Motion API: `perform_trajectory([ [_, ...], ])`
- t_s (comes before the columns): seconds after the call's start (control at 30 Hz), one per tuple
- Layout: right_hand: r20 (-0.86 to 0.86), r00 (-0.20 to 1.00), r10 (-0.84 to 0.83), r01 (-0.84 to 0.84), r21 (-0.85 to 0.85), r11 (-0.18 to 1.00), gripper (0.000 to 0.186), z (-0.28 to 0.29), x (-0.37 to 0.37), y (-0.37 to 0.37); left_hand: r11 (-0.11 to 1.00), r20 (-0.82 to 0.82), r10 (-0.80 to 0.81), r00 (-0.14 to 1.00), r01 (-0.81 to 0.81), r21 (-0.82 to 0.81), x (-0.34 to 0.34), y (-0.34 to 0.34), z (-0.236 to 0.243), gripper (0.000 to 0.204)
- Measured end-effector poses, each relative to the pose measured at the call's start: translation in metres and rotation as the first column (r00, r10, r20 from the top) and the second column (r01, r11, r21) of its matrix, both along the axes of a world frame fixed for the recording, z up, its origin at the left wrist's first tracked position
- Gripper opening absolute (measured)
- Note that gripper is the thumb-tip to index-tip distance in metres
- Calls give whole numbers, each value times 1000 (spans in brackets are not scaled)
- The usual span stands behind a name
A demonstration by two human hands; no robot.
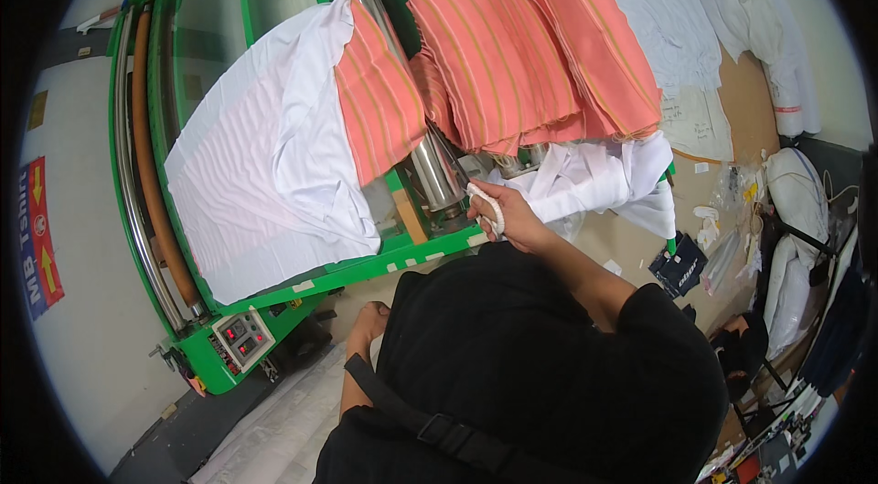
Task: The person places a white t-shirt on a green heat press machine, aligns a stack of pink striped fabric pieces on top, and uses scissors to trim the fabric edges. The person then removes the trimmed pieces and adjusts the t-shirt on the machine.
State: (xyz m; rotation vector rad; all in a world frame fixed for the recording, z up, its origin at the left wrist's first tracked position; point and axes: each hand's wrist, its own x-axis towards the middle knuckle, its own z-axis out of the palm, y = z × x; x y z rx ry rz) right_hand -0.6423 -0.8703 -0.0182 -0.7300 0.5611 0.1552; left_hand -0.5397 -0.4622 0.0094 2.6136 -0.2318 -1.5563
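My right hand (pixel 517 219) is closed round the white-wrapped handles of a pair of scissors (pixel 487 208). Their dark blades point toward the end of a shiny metal roller (pixel 437 175). Just beyond lie folded layers of coral-orange striped fabric (pixel 489 54), with a frayed lower edge. More striped fabric (pixel 375 95) comes over the roller to the left, partly under a rumpled white cloth (pixel 274 145). My left hand (pixel 369 319) hangs low beside my body, below the green frame; its fingers look curled, and what they hold, if anything, is hidden.
The green machine frame (pixel 357 264) runs across in front of me, with a control panel (pixel 242 338) at its left corner. A brown roller (pixel 155 164) stands at the far left. White cloth (pixel 594 177) hangs at right; bags and wrapped rolls (pixel 794 200) crowd the right side.
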Motion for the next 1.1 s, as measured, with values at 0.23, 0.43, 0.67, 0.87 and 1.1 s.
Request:
perform_trajectory([
  [0.23,-42,999,-1,-1,-54,999,67,-1,1,1,1000,4,-9,1000,9,-8,0,-6,5,37],
  [0.43,-47,997,-61,58,-67,996,63,6,-4,-1,999,30,0,1000,2,-37,0,5,-2,35],
  [0.67,-28,996,-85,84,-61,995,62,22,-5,-8,996,50,12,999,-8,-88,-6,24,-18,28],
  [0.87,-60,998,-26,34,137,990,60,27,-28,-12,875,620,-108,777,370,-313,24,-108,47,24],
  [1.1,-22,1000,-19,23,202,979,56,13,-16,-12,652,896,-60,440,697,-299,104,-241,18,50],
])
